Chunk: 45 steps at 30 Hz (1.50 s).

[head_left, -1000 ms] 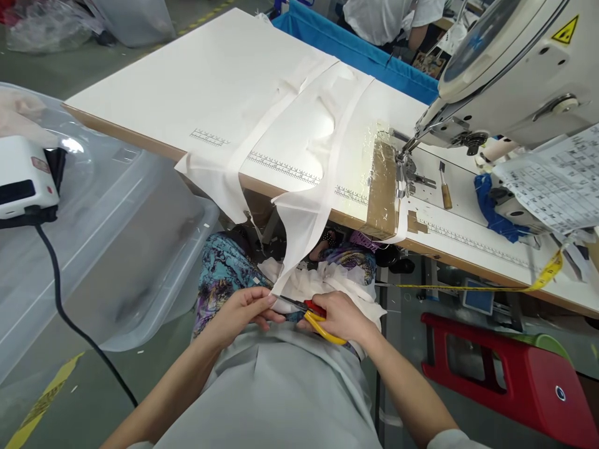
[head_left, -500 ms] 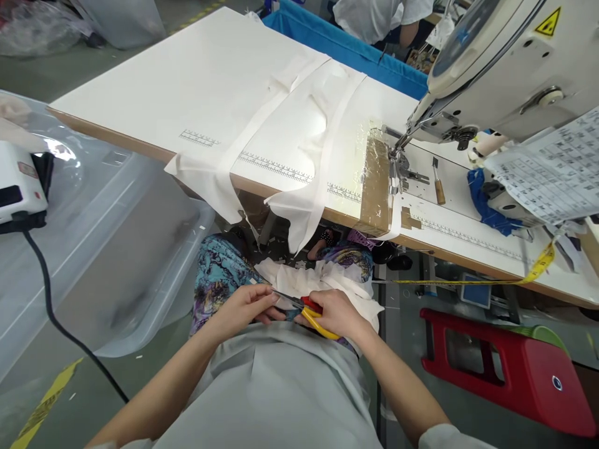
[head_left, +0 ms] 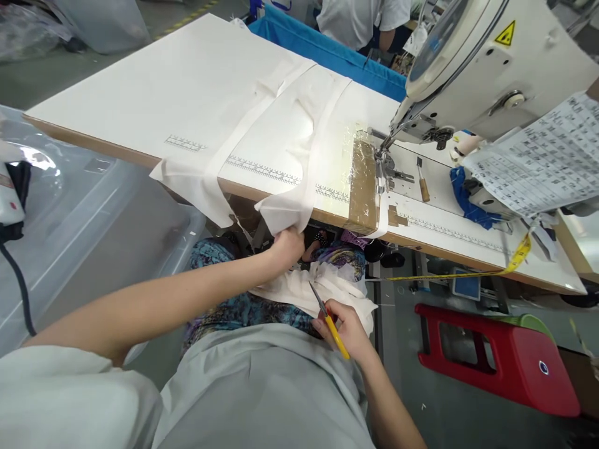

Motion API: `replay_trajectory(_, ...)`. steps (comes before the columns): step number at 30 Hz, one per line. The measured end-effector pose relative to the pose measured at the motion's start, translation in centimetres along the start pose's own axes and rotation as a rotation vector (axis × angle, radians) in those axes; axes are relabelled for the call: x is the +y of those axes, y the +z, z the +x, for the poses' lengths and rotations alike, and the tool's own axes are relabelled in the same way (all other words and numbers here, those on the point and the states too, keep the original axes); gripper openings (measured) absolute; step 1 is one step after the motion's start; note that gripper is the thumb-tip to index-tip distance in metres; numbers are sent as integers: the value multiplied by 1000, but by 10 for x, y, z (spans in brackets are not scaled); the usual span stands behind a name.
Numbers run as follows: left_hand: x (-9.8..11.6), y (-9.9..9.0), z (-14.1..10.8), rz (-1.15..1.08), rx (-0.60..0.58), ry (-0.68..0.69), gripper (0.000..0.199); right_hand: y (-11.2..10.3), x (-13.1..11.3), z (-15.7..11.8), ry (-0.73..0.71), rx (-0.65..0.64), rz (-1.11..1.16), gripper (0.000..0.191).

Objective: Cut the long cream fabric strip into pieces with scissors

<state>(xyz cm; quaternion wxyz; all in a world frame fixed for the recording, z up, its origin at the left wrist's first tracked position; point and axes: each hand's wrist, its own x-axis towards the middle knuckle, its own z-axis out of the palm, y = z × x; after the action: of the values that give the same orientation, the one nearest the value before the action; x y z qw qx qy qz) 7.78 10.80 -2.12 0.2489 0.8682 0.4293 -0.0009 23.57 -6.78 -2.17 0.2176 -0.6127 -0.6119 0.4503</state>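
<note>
My left hand point(head_left: 289, 247) is at the table's front edge, its fingers closed on the hanging end of a white fabric strip point(head_left: 290, 209). That strip runs back across the tabletop beside a second white strip point(head_left: 196, 187), whose end also hangs over the edge. Over my lap, my right hand point(head_left: 344, 324) holds scissors point(head_left: 336, 337) with yellow and red handles. Their blades look together and point up and away from me. Crumpled white fabric point(head_left: 318, 280) lies across my lap beneath the blades.
A sewing machine point(head_left: 444, 93) stands on the right of the white table point(head_left: 131, 93). A yellow tape measure point(head_left: 517, 255) hangs off the front edge. On the floor are a red stool point(head_left: 528, 368) and a clear plastic bin point(head_left: 135, 218). Behind the table, a person sits beyond a blue fabric bin point(head_left: 327, 47).
My left hand has moved from near the scissors' blades up to the table edge and taken hold of a strip's end. The scissors have turned to point more away from me.
</note>
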Motion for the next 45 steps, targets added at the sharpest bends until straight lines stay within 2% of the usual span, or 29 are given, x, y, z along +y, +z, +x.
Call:
replay_trajectory(3,-35,7,-11,-74,-7,-78,21,-3,10,-3,29,19,59,37)
replay_trajectory(6,-69,24,-43,-183,-30,-181,21,-2,21,-2,85,23,109,38)
replay_trajectory(8,-78,38,-65,-286,-49,-238,23,-1,26,3,118,21,121,41)
replay_trajectory(10,-72,50,-83,-416,-57,-263,26,0,29,9,130,12,111,42)
replay_trajectory(13,-43,52,-97,-624,-48,-250,35,-3,29,18,117,-10,80,43)
replay_trajectory(17,0,30,-101,-1108,-70,-242,29,-15,18,23,99,-73,85,41)
replay_trajectory(20,14,16,-101,-1352,-91,-252,33,-23,8,23,106,-151,131,41)
replay_trajectory(24,11,15,-101,-1417,-146,-292,44,-28,1,23,74,-276,103,46)
replay_trajectory(31,-2,22,-108,-1502,-253,-341,38,-32,-1,38,32,-448,-33,47)
replay_trajectory(36,-8,24,-112,-1539,-250,-391,40,-35,-8,47,17,-588,-23,50)
replay_trajectory(40,-12,23,-114,-1532,-257,-399,41,-36,-12,49,15,-586,-82,52)
replay_trajectory(45,-13,23,-114,-1546,-259,-400,41,-35,-15,47,-56,-456,-351,54)
